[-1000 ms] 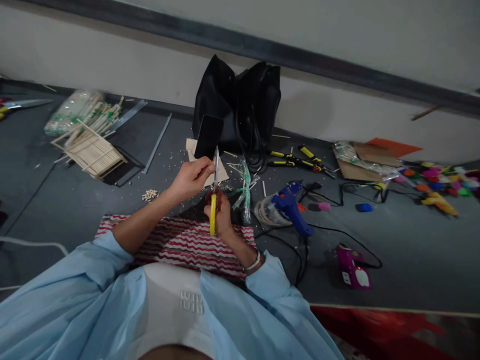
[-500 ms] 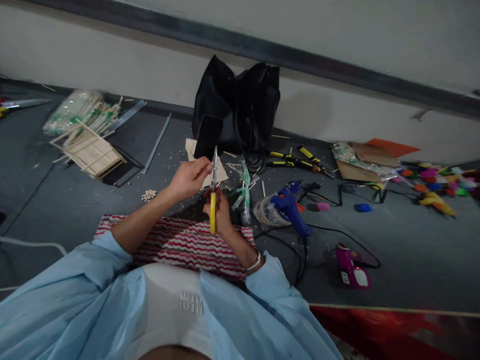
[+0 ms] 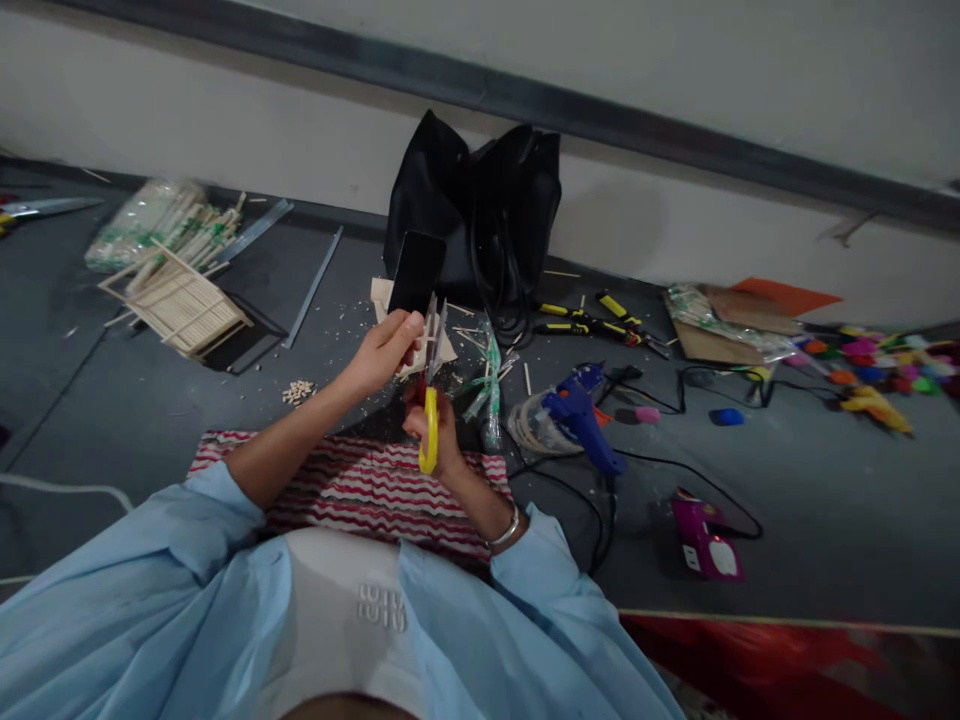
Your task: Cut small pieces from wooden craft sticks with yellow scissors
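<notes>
Gray tbl (image 3: 825, 500) holds blk bag (image 3: 427, 200), metal strip (image 3: 313, 288) & purple box (image 3: 701, 535).

Craft workspace: scissors (image 3: 430, 425), glue gun (image 3: 583, 415)

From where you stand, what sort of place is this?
Probably a craft workspace: there is a blue glue gun, a small slatted piece made of thin sticks, and a right hand holding yellow-handled scissors.

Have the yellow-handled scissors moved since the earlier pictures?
Yes. The scissors have opened: their tips were together before, and one now stands farther toward picture right, away from the black phone, which has stayed put.
</notes>
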Tool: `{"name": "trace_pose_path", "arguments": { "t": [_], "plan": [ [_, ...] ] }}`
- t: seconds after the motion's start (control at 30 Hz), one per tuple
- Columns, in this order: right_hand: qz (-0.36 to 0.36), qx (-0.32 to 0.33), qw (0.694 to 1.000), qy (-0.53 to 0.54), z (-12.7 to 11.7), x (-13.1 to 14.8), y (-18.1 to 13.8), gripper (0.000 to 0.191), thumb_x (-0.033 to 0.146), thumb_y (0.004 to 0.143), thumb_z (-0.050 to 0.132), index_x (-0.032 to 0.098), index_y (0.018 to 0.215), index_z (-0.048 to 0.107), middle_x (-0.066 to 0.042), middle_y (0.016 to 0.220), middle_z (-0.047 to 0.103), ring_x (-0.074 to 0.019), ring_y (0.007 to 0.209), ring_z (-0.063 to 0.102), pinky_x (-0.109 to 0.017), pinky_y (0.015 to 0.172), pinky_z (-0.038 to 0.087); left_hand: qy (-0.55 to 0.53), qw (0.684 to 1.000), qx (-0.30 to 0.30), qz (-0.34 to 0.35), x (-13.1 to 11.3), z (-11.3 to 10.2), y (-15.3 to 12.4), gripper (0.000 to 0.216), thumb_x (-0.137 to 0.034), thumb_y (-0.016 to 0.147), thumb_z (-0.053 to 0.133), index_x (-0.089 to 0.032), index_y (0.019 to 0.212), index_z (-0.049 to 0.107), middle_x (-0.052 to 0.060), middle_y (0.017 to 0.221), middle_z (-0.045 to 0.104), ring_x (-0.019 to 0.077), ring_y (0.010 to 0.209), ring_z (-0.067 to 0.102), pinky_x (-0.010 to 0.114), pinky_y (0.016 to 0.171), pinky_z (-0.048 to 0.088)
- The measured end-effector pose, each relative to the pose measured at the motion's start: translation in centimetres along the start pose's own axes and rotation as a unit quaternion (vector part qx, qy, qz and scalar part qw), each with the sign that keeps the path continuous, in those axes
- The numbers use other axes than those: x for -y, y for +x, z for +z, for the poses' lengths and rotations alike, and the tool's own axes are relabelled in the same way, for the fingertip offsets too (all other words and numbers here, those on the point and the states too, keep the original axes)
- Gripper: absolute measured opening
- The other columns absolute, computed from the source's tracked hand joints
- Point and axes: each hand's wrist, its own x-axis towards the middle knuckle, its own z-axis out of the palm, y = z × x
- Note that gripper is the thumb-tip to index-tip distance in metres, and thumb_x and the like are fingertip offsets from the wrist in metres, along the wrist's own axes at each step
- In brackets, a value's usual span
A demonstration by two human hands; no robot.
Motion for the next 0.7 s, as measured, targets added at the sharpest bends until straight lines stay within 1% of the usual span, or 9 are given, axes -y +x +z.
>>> {"name": "trace_pose_path", "arguments": {
  "t": [0.07,0.1,0.2,0.3,0.37,0.5,0.6,0.7],
  "plan": [
    [0.018,0.023,0.999,0.024,0.4,0.2,-0.4,0.016,0.021,0.057,0.056,0.021,0.072,0.052,0.01,0.055,0.037,-0.0042,0.047,0.027,-0.018,0.046,0.024,-0.039,0.998,0.017,-0.037,0.1,0.4,-0.2,0.053,-0.066,0.09,0.035,-0.018,0.074,0.049,-0.001,0.057,0.048,0.0088,0.048,0.044,0.021,0.045,0.033],
    [0.026,0.028,0.999,0.035,0.6,0.2,-0.6,0.016,0.021,0.056,0.056,0.021,0.071,0.051,0.01,0.057,0.039,-0.0038,0.048,0.028,-0.018,0.045,0.023,-0.042,0.998,0.016,-0.04,0.1,0.5,-0.3,0.054,-0.067,0.09,0.035,-0.018,0.07,0.048,-0.002,0.054,0.045,0.0085,0.047,0.042,0.021,0.044,0.032],
    [0.055,0.037,0.996,0.057,0.9,0.1,-1.0,0.018,0.021,0.053,0.057,0.02,0.069,0.049,0.008,0.061,0.045,-0.0034,0.049,0.03,-0.017,0.044,0.023,-0.03,0.999,-0.017,-0.01,-0.1,0.8,-0.6,0.054,-0.064,0.091,0.034,-0.019,0.063,0.041,-0.003,0.053,0.038,0.008,0.047,0.036,0.022,0.044,0.029],
    [0.08,0.045,0.993,0.074,1.0,-0.5,-1.2,0.023,0.022,0.052,0.059,0.021,0.073,0.051,0.008,0.063,0.048,-0.0036,0.048,0.029,-0.017,0.043,0.023,-0.005,0.999,-0.049,0.019,-0.1,1.0,-0.9,0.049,-0.056,0.094,0.034,-0.02,0.061,0.036,-0.003,0.054,0.035,0.0092,0.052,0.036,0.023,0.047,0.029],
    [0.086,0.043,0.992,0.08,0.9,-1.0,-1.3,0.025,0.023,0.053,0.061,0.022,0.076,0.052,0.007,0.066,0.051,-0.004,0.05,0.03,-0.016,0.044,0.024,0.007,0.998,-0.062,0.023,0.1,1.1,-1.0,0.045,-0.05,0.096,0.034,-0.02,0.062,0.036,-0.003,0.055,0.035,0.01,0.054,0.037,0.024,0.048,0.03],
    [0.085,0.027,0.993,0.076,0.8,-1.5,-1.4,0.027,0.024,0.052,0.064,0.023,0.077,0.052,0.003,0.076,0.057,-0.0064,0.058,0.04,-0.016,0.047,0.027,0.009,0.997,-0.081,0.016,0.1,1.4,-1.3,0.041,-0.044,0.096,0.034,-0.02,0.063,0.037,-0.003,0.054,0.036,0.0103,0.054,0.037,0.023,0.049,0.031],
    [0.098,0.043,0.989,0.097,1.0,-1.1,-1.5,0.027,0.023,0.051,0.063,0.022,0.074,0.048,0.004,0.075,0.055,-0.006,0.057,0.041,-0.016,0.046,0.027,-0.003,0.997,-0.081,0.009,0.1,1.5,-1.3,0.041,-0.045,0.095,0.034,-0.02,0.063,0.039,-0.004,0.052,0.035,0.0098,0.051,0.037,0.023,0.047,0.03],
    [0.126,0.083,0.977,0.152,1.4,-0.3,-1.7,0.028,0.02,0.05,0.06,0.022,0.072,0.043,0.007,0.071,0.05,-0.0032,0.049,0.032,-0.016,0.043,0.024,-0.013,0.997,-0.082,0.011,0.2,1.4,-1.2,0.045,-0.049,0.095,0.035,-0.02,0.061,0.038,-0.004,0.05,0.034,0.009,0.047,0.035,0.023,0.045,0.03]
  ]
}}
